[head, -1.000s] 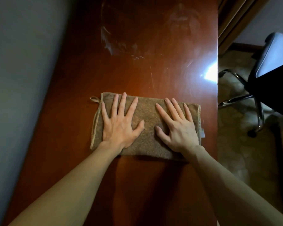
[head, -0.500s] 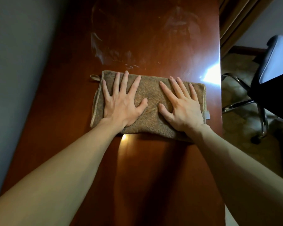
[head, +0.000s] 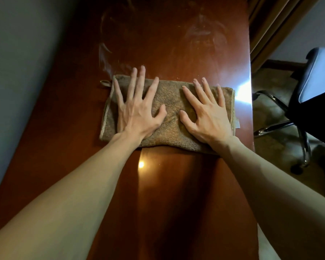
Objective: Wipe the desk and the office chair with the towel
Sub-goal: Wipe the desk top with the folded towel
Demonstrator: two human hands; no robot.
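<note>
Now the folded towel [head: 169, 113], lying on the desk [head: 176, 194], is pressed by the left hand [head: 137, 109] and right hand [head: 206, 117] with flat spread fingers, while the office chair [head: 315, 102] beside the desk is cut off.

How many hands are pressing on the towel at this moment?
2. The left hand lies flat on the left half of the brown towel, and the right hand lies flat on its right half. Neither is hidden.
</note>
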